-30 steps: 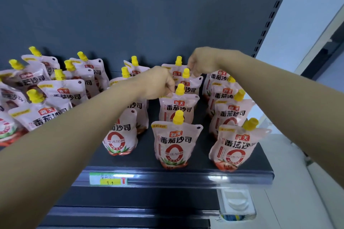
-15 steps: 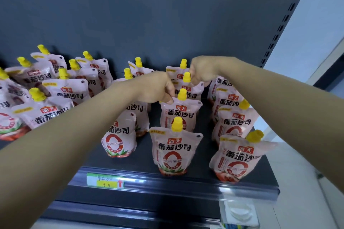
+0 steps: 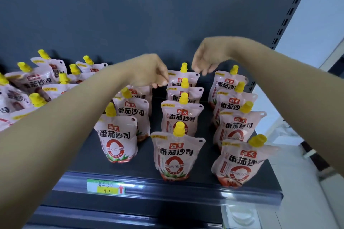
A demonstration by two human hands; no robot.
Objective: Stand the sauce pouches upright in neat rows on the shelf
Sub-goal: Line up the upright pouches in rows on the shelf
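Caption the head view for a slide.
Left hand and right hand reach over upright rows of sauce pouches on the shelf.

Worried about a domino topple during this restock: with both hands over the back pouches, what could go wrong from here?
The left forearm passes close above the left row of pink plastic yellow-capped sauce pouches; withdrawing it could knock them over. The front-right pouch leans beside the dark shelf's front edge; a bump might tip it off.

Bare left hand (image 3: 149, 70), bare right hand (image 3: 206, 59) (forearms bare too)
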